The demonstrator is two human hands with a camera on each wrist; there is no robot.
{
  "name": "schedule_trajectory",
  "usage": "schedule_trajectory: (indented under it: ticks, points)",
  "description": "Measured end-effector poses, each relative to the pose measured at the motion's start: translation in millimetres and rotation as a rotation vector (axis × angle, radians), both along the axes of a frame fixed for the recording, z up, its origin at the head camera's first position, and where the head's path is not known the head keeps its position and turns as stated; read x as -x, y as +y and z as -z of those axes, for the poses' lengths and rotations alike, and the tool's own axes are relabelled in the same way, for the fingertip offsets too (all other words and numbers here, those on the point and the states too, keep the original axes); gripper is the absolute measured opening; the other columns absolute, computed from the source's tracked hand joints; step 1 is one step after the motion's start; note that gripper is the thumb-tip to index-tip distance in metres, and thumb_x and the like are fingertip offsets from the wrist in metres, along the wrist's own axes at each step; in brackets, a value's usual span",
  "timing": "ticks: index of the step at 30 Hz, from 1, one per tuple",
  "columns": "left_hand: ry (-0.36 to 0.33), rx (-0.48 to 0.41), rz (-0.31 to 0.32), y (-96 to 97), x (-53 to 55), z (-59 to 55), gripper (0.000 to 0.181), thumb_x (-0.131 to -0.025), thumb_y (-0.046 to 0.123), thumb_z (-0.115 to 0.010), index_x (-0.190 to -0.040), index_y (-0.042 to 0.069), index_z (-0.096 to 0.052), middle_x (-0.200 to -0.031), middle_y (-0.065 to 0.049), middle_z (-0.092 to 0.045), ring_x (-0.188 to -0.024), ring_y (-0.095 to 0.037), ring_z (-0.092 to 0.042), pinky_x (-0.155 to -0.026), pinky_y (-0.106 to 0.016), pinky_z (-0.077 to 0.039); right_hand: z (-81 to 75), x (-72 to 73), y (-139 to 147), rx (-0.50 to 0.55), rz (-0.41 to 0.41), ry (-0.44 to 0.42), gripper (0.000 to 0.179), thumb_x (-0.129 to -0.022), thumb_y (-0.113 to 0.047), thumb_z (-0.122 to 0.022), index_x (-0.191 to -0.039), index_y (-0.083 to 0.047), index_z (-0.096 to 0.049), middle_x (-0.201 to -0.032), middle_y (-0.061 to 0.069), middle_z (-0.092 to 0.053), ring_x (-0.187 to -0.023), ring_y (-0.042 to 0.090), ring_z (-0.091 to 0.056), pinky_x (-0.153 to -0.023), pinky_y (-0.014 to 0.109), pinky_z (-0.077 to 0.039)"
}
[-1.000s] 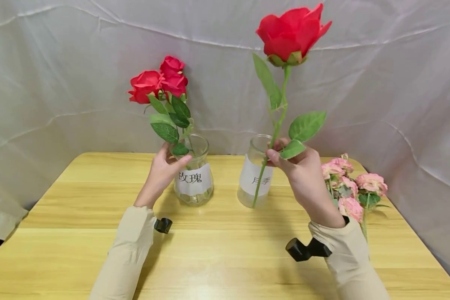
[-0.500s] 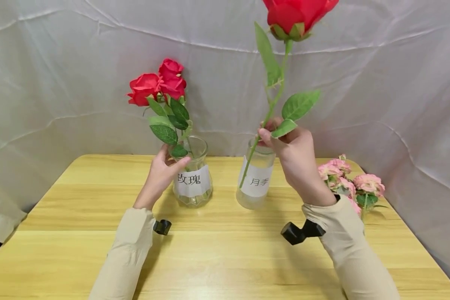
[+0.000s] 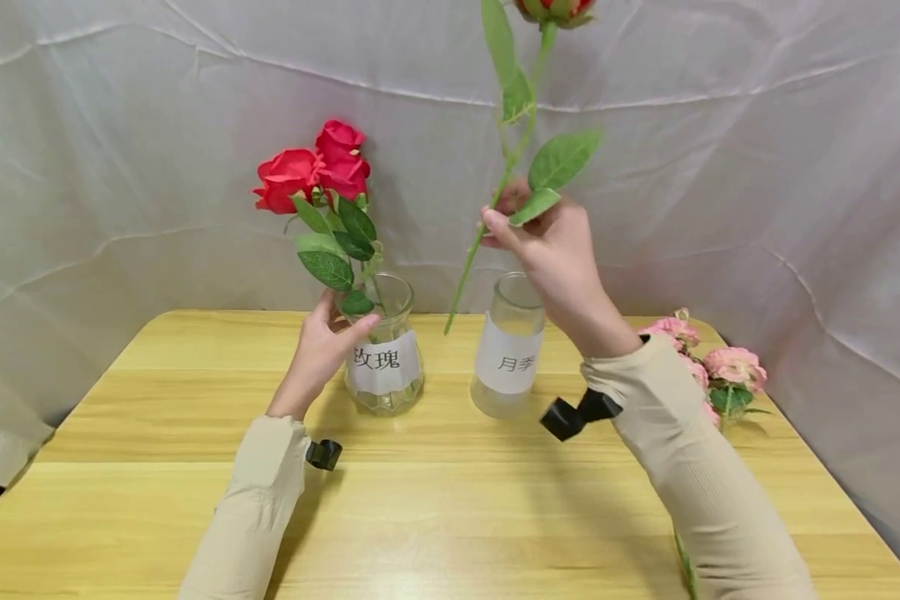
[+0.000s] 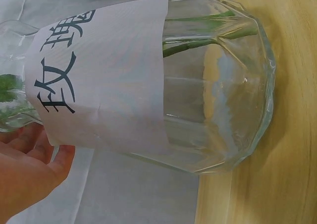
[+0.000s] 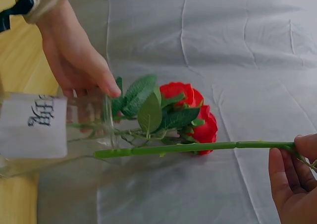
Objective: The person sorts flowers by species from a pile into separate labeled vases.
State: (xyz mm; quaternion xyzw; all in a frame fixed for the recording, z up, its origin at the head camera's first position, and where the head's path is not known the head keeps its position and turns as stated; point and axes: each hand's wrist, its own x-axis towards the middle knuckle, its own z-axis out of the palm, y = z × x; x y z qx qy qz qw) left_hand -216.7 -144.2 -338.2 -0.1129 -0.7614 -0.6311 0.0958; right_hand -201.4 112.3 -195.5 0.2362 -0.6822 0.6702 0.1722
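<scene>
Grey cloth (image 3: pixel 157 167) hangs behind. My right hand (image 3: pixel 551 250) pinches the red flower (image 3: pixel 508 171), now lifted leftward, its stem (image 3: pixel 461 287) between right vase (image 3: pixel 506 362) and left vase (image 3: pixel 384 367), in neither; my left hand (image 3: pixel 326 346) holds the latter.

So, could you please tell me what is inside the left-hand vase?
Green stems of the red roses show inside the vase; its paper label hides their middle.

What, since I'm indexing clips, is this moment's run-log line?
left grip: holds rose vase; right grip: pinches red flower's stem; stem end: outside rose vase and right vase; pink flowers: on table
</scene>
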Motion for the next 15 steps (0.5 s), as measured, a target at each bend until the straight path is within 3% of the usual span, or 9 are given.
schedule_trajectory:
  ticks: [7,15]
  points:
    - [0.001,-0.003,-0.005,-0.6,-0.6,-0.4,0.069,-0.09,0.021,-0.066,-0.148,0.005,-0.033,-0.136,-0.015,-0.05,-0.113,-0.027,-0.052,-0.087,-0.029,-0.048,-17.0,18.1,-15,0.008,-0.029,-0.08,0.009,-0.091,0.004,-0.062,-0.098,0.009,-0.058,-0.096,0.014,-0.058,-0.09,0.026,-0.062,-0.082,0.033,-0.055]
    - [0.007,-0.005,0.007,-1.0,0.7,0.3,0.068,-0.09,0.023,-0.065,-0.148,0.007,-0.034,-0.137,-0.014,-0.049,-0.114,-0.027,-0.052,-0.09,-0.032,-0.047,-30.2,28.8,-32,-0.037,-0.047,-0.045,0.008,-0.091,0.008,-0.058,-0.098,0.011,-0.056,-0.095,0.017,-0.059,-0.092,0.03,-0.062,-0.08,0.032,-0.055]
